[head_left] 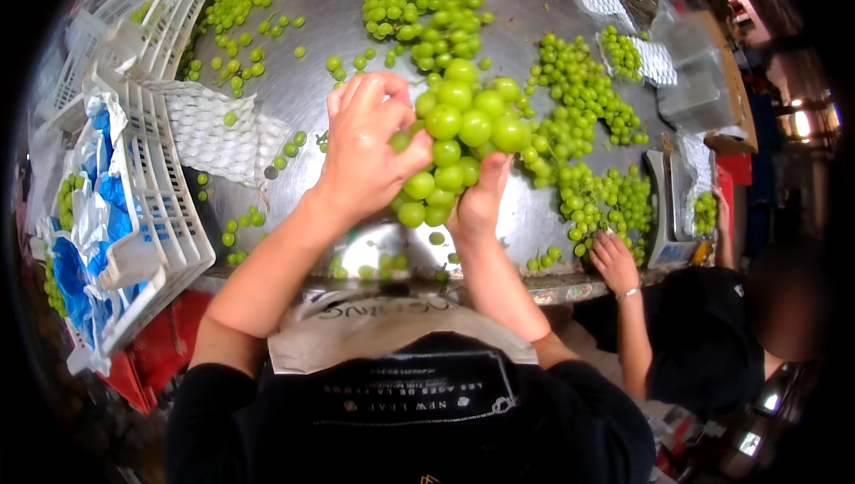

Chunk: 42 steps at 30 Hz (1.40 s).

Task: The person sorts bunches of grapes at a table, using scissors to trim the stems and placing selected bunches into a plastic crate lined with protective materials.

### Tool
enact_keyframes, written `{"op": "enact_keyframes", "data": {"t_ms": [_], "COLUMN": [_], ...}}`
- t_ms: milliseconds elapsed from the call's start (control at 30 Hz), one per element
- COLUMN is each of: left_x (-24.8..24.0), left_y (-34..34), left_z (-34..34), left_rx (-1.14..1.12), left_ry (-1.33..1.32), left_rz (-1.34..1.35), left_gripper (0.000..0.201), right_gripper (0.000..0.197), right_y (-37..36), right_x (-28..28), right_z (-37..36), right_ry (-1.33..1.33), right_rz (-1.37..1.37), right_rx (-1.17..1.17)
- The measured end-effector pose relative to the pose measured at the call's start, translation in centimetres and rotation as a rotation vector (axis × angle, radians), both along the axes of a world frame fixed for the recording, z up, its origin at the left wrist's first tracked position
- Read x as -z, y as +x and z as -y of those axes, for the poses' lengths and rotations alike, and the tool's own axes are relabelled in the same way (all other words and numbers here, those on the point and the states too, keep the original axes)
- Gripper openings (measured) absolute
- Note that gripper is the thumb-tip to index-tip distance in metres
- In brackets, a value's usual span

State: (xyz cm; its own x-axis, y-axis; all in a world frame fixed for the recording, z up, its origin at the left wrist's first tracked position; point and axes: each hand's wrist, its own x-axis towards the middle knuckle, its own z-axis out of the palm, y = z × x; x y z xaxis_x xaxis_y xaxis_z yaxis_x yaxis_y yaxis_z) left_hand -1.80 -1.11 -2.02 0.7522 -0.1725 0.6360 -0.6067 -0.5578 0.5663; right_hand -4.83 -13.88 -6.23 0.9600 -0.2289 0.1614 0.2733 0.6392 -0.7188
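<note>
One bunch of green grapes (472,123) sits at the frame's centre, held between two hands: the left hand (363,150), curled tight, pinches its left side; the right hand (479,203) grips below, fingers mostly hidden. One co-worker's hand (614,263) touches grapes at right; one scale (662,195) stands beyond.

Grey metal worktable (329,12) spans the middle, its near part whitened by glare (524,217). Room (784,65) at right is dim and blurred; small bright patches (803,123) show there, lamps or windows, cannot tell which.
</note>
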Motion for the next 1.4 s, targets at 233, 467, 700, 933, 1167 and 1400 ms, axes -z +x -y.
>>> {"op": "enact_keyframes", "data": {"t_ms": [233,467,700,933,1167,1400], "left_x": [0.3,-0.1,-0.1,-1.6,-1.3,0.5], "left_y": [0.3,-0.2,0.0,-0.2,-0.3,0.1], "left_z": [-0.5,-0.7,-1.5,-2.6,-2.2,-0.2], "left_rx": [0.074,0.219,0.316,0.297,0.147,-0.069], "left_ry": [-0.116,-0.244,-0.168,0.087,0.131,-0.069], "left_rz": [0.165,0.102,0.175,0.178,-0.094,0.027], "left_gripper": [0.022,0.025,0.026,0.023,0.019,0.014], "right_gripper": [0.075,0.092,0.094,0.09,0.072,0.077], "right_y": [0.3,-0.1,0.5,0.7,-0.1,0.0], "right_x": [-0.1,-1.8,-1.8,-1.3,0.0,0.9], "right_z": [0.4,0.9,0.9,1.3,1.1,-0.7], "right_ry": [0.056,-0.04,0.087,0.142,-0.047,-0.131], "right_rz": [-0.036,-0.195,-0.332,-0.353,-0.105,0.035], "right_rx": [-0.253,-0.468,-0.594,-0.649,-0.248,0.197]}}
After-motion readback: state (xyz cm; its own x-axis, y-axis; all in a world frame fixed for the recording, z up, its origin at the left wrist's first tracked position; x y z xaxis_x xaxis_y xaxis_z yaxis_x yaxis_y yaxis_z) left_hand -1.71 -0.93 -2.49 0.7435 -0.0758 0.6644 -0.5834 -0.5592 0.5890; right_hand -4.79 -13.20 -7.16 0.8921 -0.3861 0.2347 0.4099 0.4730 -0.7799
